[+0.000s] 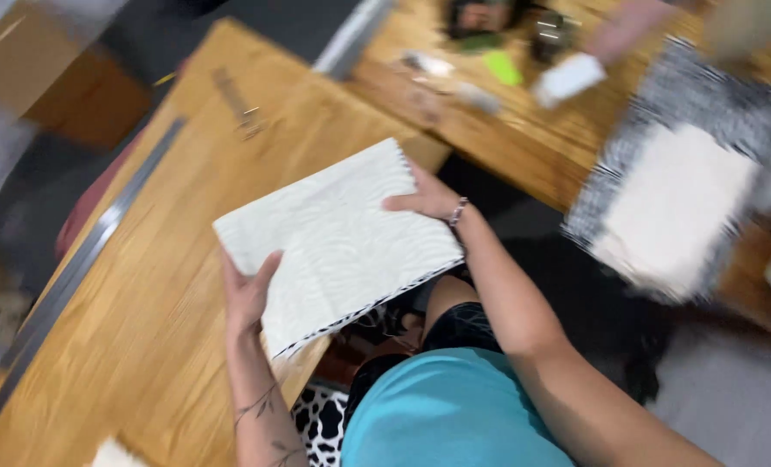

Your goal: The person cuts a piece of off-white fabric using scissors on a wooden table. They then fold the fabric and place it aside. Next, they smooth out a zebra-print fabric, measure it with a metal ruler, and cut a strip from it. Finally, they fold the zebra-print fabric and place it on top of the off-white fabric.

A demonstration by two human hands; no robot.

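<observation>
I hold a flat white rectangular piece of textured fabric (342,238) with a black-and-white patterned edge, above the near corner of a wooden table (186,285). My left hand (249,294) grips its lower left edge, thumb on top. At the upper right edge my right hand (427,199), with a bracelet on the wrist, grips the piece. The piece is tilted, with its far corner pointing up and right.
A second wooden table (524,147) stands to the right with a black-and-white patterned piece with a pale centre (675,207), a white block (569,78), a green item (502,67) and small clutter. A long metal ruler (83,259) lies along the left table. Below are my knees and a black-and-white spotted fabric (320,424).
</observation>
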